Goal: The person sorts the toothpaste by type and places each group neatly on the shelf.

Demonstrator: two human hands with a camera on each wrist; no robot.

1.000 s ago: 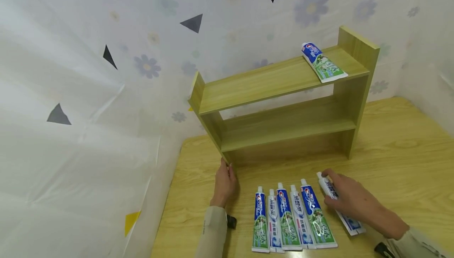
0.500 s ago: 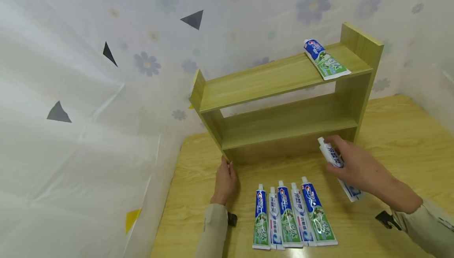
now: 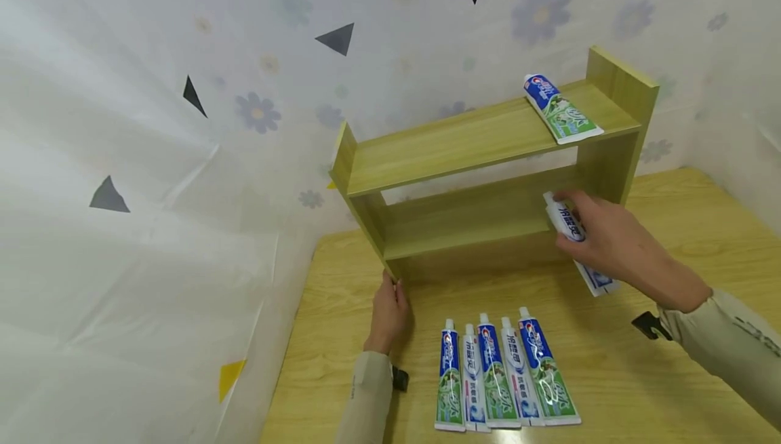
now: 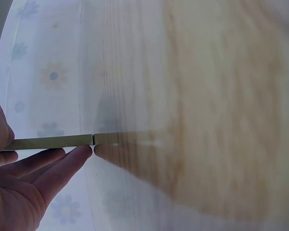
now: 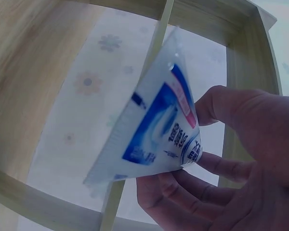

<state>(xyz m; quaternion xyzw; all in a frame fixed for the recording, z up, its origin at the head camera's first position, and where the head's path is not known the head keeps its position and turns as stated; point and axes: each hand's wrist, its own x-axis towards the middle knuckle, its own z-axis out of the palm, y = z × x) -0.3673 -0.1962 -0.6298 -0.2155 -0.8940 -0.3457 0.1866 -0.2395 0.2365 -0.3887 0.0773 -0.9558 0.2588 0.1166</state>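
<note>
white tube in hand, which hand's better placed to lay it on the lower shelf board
Right, most likely: the right hand grips the white tube in front of the lower board. The left hand holds the left side panel near its foot, away from the tube.

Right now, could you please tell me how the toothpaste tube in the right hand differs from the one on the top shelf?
The held tube is mostly white; the shelf tube is blue and green. The right hand grips the held tube; the shelf tube lies untouched. The held tube looks narrower than the shelf tube. Both have printed fronts.
</note>
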